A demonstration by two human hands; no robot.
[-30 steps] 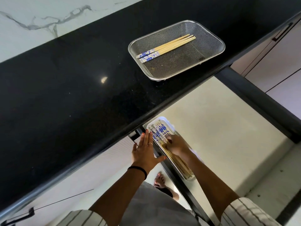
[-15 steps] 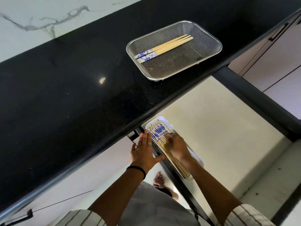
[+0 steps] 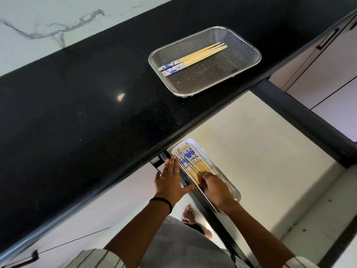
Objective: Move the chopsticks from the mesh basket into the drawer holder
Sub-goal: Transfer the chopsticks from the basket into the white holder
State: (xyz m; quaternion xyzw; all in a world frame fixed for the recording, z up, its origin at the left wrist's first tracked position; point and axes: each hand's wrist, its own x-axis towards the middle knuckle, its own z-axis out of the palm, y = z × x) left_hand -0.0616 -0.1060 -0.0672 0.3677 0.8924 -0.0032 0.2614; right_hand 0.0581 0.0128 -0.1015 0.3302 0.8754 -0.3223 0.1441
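Observation:
A steel mesh basket [image 3: 258, 55] sits on the black counter [image 3: 77, 113] and holds a few bamboo chopsticks [image 3: 199, 55] with blue-patterned ends. Below, in the open drawer [image 3: 260, 161], a white holder [image 3: 232, 187] contains several matching chopsticks [image 3: 190, 160]. My right hand [image 3: 214, 188] rests on the wooden ends of those chopsticks, fingertips pressing down on them. My left hand [image 3: 170, 180] lies flat with straight fingers against the drawer's left edge, beside the holder.
The drawer's dark right rail [image 3: 301, 120] runs diagonally under the counter edge. Pale cabinet fronts with dark handles [image 3: 328, 38] stand at the right. A bare foot [image 3: 190, 215] shows on the floor between my arms.
My right hand has slid back along the holder toward me, uncovering more of the blue-patterned ends. My left hand has stayed at the drawer's edge.

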